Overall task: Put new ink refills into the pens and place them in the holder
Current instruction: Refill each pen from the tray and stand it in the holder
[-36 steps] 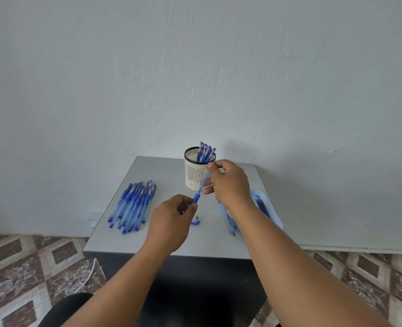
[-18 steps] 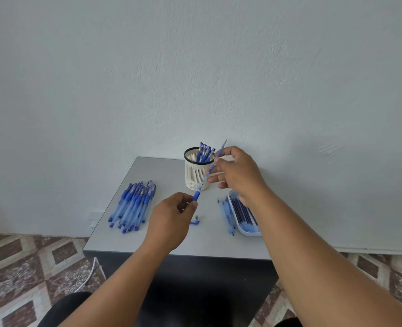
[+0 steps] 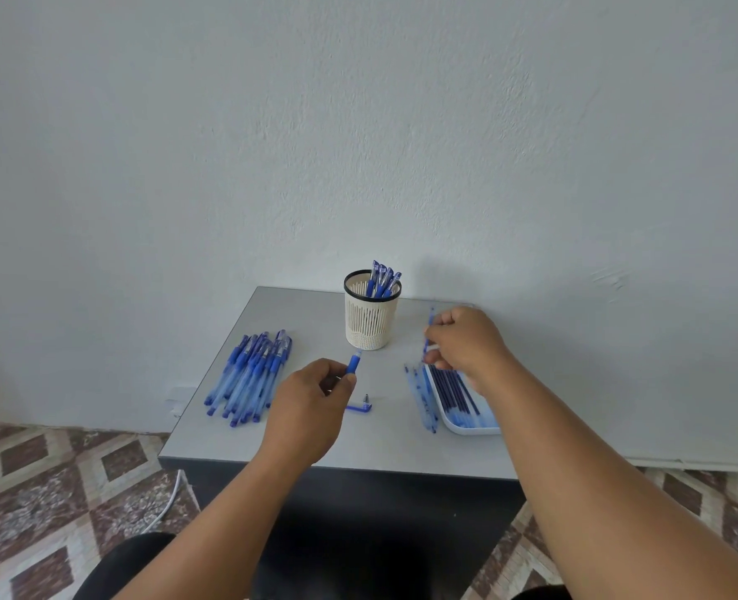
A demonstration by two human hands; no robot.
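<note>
The left hand (image 3: 310, 404) pinches a blue pen body (image 3: 352, 364), its end pointing to 12 o'clock at the holder (image 3: 370, 316). The right hand (image 3: 466, 344) is curled around a thin refill (image 3: 430, 322), I think, above the tray (image 3: 466, 422). A heap of pens (image 3: 250, 378) lies at 9 o'clock.

Left hand (image 3: 310, 404) grips a pen barrel (image 3: 352, 364); right hand (image 3: 466, 339) pinches a refill (image 3: 429, 329) above the tray (image 3: 466, 428).
</note>
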